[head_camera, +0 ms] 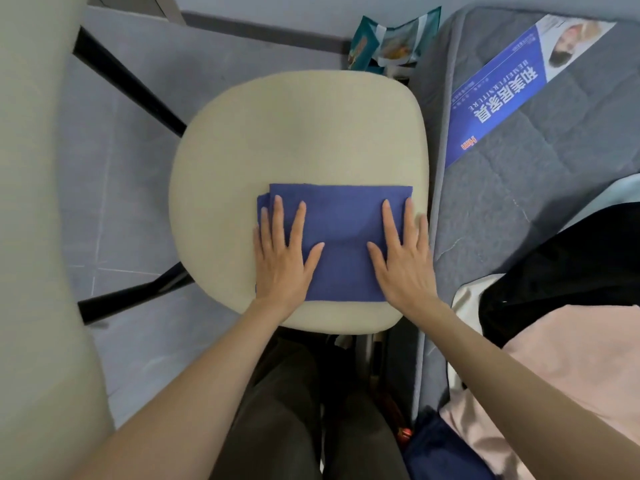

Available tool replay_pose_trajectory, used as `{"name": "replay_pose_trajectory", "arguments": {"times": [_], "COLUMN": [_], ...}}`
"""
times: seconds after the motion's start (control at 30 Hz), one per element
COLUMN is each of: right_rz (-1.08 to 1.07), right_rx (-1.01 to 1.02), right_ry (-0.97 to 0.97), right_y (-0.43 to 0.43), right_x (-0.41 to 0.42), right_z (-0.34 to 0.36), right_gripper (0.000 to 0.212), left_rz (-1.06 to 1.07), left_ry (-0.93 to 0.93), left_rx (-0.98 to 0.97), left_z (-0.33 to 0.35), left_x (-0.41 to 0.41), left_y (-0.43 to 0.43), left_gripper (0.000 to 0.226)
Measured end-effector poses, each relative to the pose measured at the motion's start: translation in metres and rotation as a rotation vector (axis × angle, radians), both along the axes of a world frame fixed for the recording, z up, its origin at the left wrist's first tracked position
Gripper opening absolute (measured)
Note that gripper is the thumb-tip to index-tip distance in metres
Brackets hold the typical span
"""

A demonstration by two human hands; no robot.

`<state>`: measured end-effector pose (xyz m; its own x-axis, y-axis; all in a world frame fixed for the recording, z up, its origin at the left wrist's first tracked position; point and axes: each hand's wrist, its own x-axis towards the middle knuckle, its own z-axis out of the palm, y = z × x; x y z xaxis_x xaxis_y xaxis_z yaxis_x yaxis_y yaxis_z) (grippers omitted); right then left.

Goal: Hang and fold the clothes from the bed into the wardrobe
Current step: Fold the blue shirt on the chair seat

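Note:
A blue garment (341, 230), folded into a neat rectangle, lies on the near half of a cream chair seat (298, 133). My left hand (282, 261) presses flat on its left side, fingers straight and spread. My right hand (403, 261) lies flat on its right side in the same way. On the grey bed (519, 188) at the right wait a black garment (568, 268), a pale pink one (568, 375) and a dark navy one (446, 448).
A blue printed banner (512, 88) lies across the bed's far part. Teal packets (391, 43) sit on the floor beyond the chair. A second cream chair part (38, 237) fills the left edge, with black legs (128, 81) over grey floor tiles.

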<state>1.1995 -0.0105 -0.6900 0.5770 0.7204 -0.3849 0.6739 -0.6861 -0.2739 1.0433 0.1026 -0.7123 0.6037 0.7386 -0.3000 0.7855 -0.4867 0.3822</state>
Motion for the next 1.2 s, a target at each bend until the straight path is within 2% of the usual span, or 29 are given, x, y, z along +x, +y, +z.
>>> {"name": "replay_pose_trajectory", "arguments": {"times": [0.07,0.13,0.2,0.33,0.5,0.7,0.83,1.2], "right_rz": [-0.138,-0.330,-0.489,-0.637,-0.709,-0.679,-0.586,-0.403], "right_rx": [0.124,0.200,0.184,0.244,0.258,0.341,0.401,0.594], "right_ry": [-0.015,0.106,0.254,0.348,0.425,0.475,0.473,0.591], "right_y": [0.002,0.003,0.007,0.019,0.029,0.023,0.009,-0.071], "right_x": [0.004,0.005,0.003,-0.005,-0.011,-0.006,-0.007,-0.054], "right_z": [0.006,0.010,0.013,0.013,0.003,0.012,0.036,0.166], "right_gripper": [0.068,0.068,0.069,0.063,0.033,0.036,0.036,0.037], "left_rz": [0.175,0.340,0.476,0.728,0.704,0.704,0.658,0.675], "left_ry": [-0.151,-0.244,-0.289,-0.307,-0.338,-0.381,-0.437,-0.692], "left_rx": [-0.026,-0.065,-0.162,-0.387,-0.499,-0.465,-0.427,-0.299], "left_z": [0.007,0.016,0.024,0.029,0.022,0.026,0.047,0.181], "left_x": [-0.001,0.001,0.007,0.021,0.026,0.014,0.003,-0.066], "left_y": [-0.001,-0.004,-0.006,-0.002,0.010,0.012,0.000,-0.091], "left_gripper": [0.068,0.068,0.071,0.072,0.061,0.042,0.040,0.035]}}
